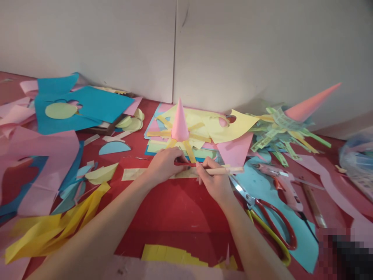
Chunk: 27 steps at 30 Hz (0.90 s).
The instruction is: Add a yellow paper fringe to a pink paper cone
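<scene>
A pale yellow paper strip [134, 174] lies across a red sheet [175, 206] in front of me. My left hand [165, 164] rests over the strip, fingers curled and pressed together on it near its middle. My right hand [214, 179] is closed around a pale pencil-like stick [225, 170], its back end pointing right. Both sets of fingertips nearly meet at the strip, where a small dark spot shows. Just beyond stands a pink paper cone [180, 122] with yellow strips [198, 138] fanning out from its base.
Scissors [271, 217] and a pink glue gun [287, 182] lie to the right on blue paper. A second cone [313, 103] with green strips leans behind them. Yellow strips [58, 225], pink paper [43, 163] and blue sheets [96, 105] spread at left. A white wall [233, 50] rises behind.
</scene>
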Tool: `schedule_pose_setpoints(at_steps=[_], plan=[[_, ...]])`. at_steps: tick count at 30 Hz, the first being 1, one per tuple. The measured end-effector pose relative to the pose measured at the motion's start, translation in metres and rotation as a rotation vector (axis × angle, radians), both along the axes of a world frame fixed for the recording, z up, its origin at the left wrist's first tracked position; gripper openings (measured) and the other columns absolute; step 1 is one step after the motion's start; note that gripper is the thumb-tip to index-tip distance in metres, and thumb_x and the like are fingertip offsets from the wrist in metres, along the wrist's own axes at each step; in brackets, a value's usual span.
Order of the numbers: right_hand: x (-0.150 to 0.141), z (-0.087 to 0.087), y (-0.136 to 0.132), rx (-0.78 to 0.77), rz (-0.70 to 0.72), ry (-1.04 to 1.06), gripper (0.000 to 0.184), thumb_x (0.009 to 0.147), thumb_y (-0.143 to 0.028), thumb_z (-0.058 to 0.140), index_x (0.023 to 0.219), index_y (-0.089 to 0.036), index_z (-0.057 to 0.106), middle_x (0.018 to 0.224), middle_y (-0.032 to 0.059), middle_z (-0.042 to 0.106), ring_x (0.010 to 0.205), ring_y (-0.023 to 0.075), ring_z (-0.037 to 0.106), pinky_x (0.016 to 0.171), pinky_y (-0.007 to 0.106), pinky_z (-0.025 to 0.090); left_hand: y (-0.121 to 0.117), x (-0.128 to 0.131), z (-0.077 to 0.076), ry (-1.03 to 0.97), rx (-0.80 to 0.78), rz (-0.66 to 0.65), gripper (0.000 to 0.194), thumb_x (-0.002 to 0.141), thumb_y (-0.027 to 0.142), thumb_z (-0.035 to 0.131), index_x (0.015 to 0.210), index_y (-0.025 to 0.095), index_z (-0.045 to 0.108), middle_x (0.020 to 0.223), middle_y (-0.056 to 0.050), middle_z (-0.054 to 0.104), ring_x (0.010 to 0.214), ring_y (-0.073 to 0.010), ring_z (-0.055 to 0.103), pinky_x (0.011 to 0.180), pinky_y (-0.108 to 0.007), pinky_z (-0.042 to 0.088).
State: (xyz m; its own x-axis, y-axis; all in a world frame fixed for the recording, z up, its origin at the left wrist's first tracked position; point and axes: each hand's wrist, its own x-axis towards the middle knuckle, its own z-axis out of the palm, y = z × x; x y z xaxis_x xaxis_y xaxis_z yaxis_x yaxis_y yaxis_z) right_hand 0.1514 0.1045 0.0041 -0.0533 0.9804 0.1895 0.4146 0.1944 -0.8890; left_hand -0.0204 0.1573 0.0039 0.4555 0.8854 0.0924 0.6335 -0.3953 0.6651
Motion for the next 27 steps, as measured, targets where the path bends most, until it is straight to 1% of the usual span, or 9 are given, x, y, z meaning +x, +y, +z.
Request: schedule_pose_setpoints(at_steps=[5, 10, 13, 18, 24, 27], plan=[[-0.0005, -0.0006, -0.0004, -0.020, -0.019, -0.015, 0.034, 0.083, -0.033, 0.049, 0.054, -0.023, 0.033, 0.039, -0.0070, 0.043, 0.040, 0.0102, 0.047, 0.046, 0.022, 0.038, 0.0002, -0.0001, -0.0016, 0.006, -0.001, 0.010, 0.009, 0.071, 0.030, 0.063, 0.074, 0.022, 0.065, 0.077, 0.002, 0.062, 0.069, -0.0117, 0.054, 0.060, -0.023, 0.037], [-0.0009, 0.0002, -0.0008, -0.034, 0.001, 0.042, 0.034, 0.084, -0.033, 0.050, 0.056, -0.022, 0.035, 0.038, -0.0072, 0.046, 0.040, 0.0099, 0.049, 0.051, 0.022, 0.042, 0.0002, 0.0001, -0.0014, -0.007, 0.001, 0.007, 0.010, 0.072, 0.032, 0.063, 0.073, 0.022, 0.065, 0.075, 0.003, 0.061, 0.068, -0.0116, 0.054, 0.060, -0.023, 0.037], [-0.0011, 0.0003, -0.0013, -0.036, -0.003, 0.039, 0.034, 0.084, -0.033, 0.050, 0.056, -0.022, 0.035, 0.039, -0.0071, 0.046, 0.041, 0.0098, 0.050, 0.053, 0.022, 0.042, 0.0002, 0.0000, -0.0010, -0.013, -0.007, 0.001, 0.009, 0.072, 0.031, 0.063, 0.074, 0.022, 0.064, 0.075, 0.002, 0.061, 0.068, -0.0117, 0.054, 0.061, -0.023, 0.037], [-0.0016, 0.0000, -0.0012, -0.027, -0.007, 0.016, 0.035, 0.084, -0.034, 0.050, 0.055, -0.022, 0.034, 0.040, -0.0066, 0.047, 0.041, 0.0100, 0.049, 0.052, 0.023, 0.042, 0.0001, -0.0003, -0.0006, -0.015, -0.012, 0.003, 0.008, 0.071, 0.029, 0.063, 0.074, 0.021, 0.065, 0.076, 0.002, 0.062, 0.068, -0.0118, 0.054, 0.061, -0.023, 0.038], [-0.0012, -0.0026, -0.0002, 0.008, -0.020, -0.022, 0.034, 0.084, -0.035, 0.048, 0.056, -0.023, 0.032, 0.040, -0.0070, 0.042, 0.043, 0.0109, 0.048, 0.050, 0.023, 0.041, 0.0003, 0.0004, 0.0000, -0.011, -0.011, 0.006, 0.008, 0.071, 0.030, 0.063, 0.073, 0.022, 0.065, 0.077, 0.002, 0.062, 0.068, -0.0117, 0.054, 0.061, -0.023, 0.038], [-0.0008, -0.0011, -0.0003, -0.010, -0.017, 0.009, 0.034, 0.085, -0.034, 0.048, 0.056, -0.023, 0.033, 0.040, -0.0072, 0.043, 0.043, 0.0108, 0.049, 0.051, 0.024, 0.041, -0.0001, 0.0004, -0.0003, -0.004, -0.003, 0.008, 0.009, 0.071, 0.030, 0.063, 0.073, 0.022, 0.065, 0.076, 0.002, 0.062, 0.068, -0.0117, 0.054, 0.061, -0.023, 0.037]])
